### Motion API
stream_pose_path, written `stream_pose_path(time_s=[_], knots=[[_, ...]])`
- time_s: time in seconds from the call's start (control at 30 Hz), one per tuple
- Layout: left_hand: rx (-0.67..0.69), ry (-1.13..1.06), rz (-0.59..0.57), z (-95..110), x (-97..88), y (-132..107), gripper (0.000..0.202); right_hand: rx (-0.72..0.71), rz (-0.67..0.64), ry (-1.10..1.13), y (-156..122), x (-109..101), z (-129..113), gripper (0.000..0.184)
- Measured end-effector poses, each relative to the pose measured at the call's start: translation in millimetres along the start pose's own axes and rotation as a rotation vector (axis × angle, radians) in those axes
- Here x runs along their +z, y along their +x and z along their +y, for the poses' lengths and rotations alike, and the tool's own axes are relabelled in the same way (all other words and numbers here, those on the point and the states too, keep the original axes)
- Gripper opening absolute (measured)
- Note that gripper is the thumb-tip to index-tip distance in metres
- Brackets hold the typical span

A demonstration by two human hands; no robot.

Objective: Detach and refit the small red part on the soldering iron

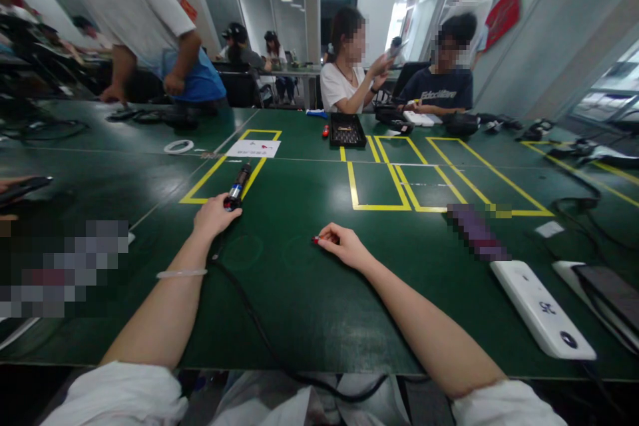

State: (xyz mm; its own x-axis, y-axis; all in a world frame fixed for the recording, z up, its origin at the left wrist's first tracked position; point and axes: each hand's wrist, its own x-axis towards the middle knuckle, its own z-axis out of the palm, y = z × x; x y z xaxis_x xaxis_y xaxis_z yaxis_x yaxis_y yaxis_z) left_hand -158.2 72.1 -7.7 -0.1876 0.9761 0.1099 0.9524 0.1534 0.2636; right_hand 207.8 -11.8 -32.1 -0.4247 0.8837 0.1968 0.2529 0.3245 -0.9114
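Observation:
On the green table, my left hand (215, 214) is closed round the near end of a dark cylindrical tool (240, 181) with a silver and blue band. The tool's far end points away from me, and its kind is not clear. To the right, my right hand (342, 244) pinches a small red piece (315, 239) between thumb and fingers, low over the tabletop. Most of that piece is hidden by the fingertips. A black cable (249, 309) runs from near my left wrist down over the table's front edge.
Yellow tape outlines (379, 207) mark the table (289, 319). A printed sheet (254, 148), a black tray (348, 142) and a red object (326, 131) lie farther back. At right are a phone (476, 231) and a white power strip (542, 309). Several people surround the table.

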Motion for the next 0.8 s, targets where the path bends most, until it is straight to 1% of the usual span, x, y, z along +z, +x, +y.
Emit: stream_pose_path(time_s=[0.1, 0.2, 0.37, 0.6, 0.7, 0.8], knots=[[-0.029, 0.028, -0.006, 12, 0.8, -7, 0.07, -0.007, -0.001, 0.012, 1, 1, 1, 0.018], [0.026, 0.019, -0.019, 29, 3.5, -17, 0.068, -0.022, -0.001, 0.022, 1, 2, 4, 0.019], [0.227, -0.006, -0.032, 66, 14.2, -39, 0.066, -0.019, -0.001, 0.008, 1, 3, 6, 0.019], [0.501, -0.125, -0.079, 121, 31.4, -83, 0.064, -0.035, 0.036, -0.047, 2, 3, 2, 0.018], [0.602, -0.192, -0.101, 136, 36.0, -99, 0.064, -0.053, 0.03, -0.085, 2, 3, 3, 0.016], [0.669, -0.231, -0.116, 143, 37.8, -108, 0.065, -0.068, 0.012, -0.129, 1, 2, 5, 0.013]])
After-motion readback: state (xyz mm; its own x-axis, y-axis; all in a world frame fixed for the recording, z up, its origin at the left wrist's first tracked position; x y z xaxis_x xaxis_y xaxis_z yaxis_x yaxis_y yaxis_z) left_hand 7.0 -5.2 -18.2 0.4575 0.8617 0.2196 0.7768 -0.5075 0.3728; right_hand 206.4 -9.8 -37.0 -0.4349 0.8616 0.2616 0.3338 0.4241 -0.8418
